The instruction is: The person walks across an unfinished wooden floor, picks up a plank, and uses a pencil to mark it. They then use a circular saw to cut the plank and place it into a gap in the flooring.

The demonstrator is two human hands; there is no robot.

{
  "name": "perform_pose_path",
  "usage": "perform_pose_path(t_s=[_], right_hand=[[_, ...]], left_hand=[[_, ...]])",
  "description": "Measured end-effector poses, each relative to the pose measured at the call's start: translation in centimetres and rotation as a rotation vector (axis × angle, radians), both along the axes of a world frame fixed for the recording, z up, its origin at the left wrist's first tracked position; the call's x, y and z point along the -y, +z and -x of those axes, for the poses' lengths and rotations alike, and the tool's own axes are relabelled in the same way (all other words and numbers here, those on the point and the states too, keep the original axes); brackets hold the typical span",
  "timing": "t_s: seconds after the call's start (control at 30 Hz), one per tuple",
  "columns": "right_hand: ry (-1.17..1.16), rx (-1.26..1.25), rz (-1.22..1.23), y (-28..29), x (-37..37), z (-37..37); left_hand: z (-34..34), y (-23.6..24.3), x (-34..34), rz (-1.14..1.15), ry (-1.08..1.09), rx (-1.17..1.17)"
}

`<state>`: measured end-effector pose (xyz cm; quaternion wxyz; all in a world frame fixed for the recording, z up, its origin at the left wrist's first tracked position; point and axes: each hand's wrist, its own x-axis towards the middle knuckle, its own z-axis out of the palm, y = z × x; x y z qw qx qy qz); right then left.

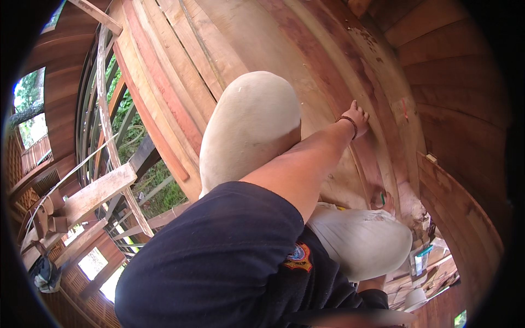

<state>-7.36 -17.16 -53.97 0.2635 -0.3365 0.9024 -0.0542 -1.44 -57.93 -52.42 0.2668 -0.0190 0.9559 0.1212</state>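
Observation:
My left hand (pixel 358 117), with a dark beaded bracelet (pixel 350 122) at the wrist, rests on a reddish-brown wooden plank (pixel 322 65). Its fingers are apart and nothing shows in them. The left arm reaches across between my two knees, in light trousers (pixel 251 115). Behind the other knee (pixel 372 240), a short piece of my right forearm (pixel 375 282) shows below a dark sleeve. Beyond that knee, a bit of skin (pixel 389 202) appears beside a small green thing (pixel 382 198); I cannot tell whether it is my right hand or a foot.
Long planks in pale and reddish tones run side by side under me. At the right rises a dark wooden wall (pixel 459 104). To the left are a rough beam (pixel 101 199), a pale cable (pixel 71 174) and an open drop with greenery. Scrap wood (pixel 437 276) lies at lower right.

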Motion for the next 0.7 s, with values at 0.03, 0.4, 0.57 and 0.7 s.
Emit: perform_pose_path(t_s=[0.03, 0.4, 0.57, 0.7], right_hand=[[-0.022, -0.003, -0.016, 0.3, 0.3, -0.3], [-0.368, -0.127, 0.055, 3.3, 1.0, -3.0], [-0.995, -0.406, 0.274, 1.8, -3.0, -8.6], [-1.558, -0.303, 0.248, 0.6, -6.3, -17.1]], left_hand=[[0.0, 0.1, 0.0, -0.008, 0.009, -0.009], [0.4, -1.0, 0.0, 0.148, -0.103, -0.054], [1.6, 0.2, -2.5, 0.265, -0.181, 0.046], [3.1, 1.4, -6.4, 0.319, -0.281, 0.140]])
